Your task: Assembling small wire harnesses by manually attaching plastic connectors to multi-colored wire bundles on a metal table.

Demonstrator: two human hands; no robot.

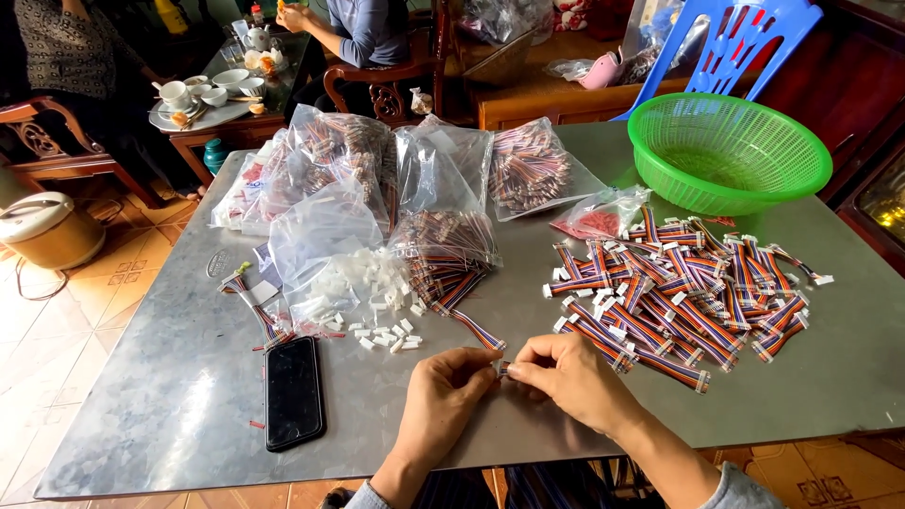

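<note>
Striped ribbon cable (pixel 476 330) meeting a white connector at my fingertips.
I am pinching its end between my left hand (pixel 451 382) and right hand (pixel 564 372), fingers clamped together over the grey metal table (pixel 170 396), near the phone (pixel 293 392).

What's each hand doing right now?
Left hand: pinched shut on the striped ribbon cable.
Right hand: pinched shut on the same cable's end.

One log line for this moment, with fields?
left hand: pinching cable end | right hand: pinching white connector | cable pile: right | phone: left
</note>
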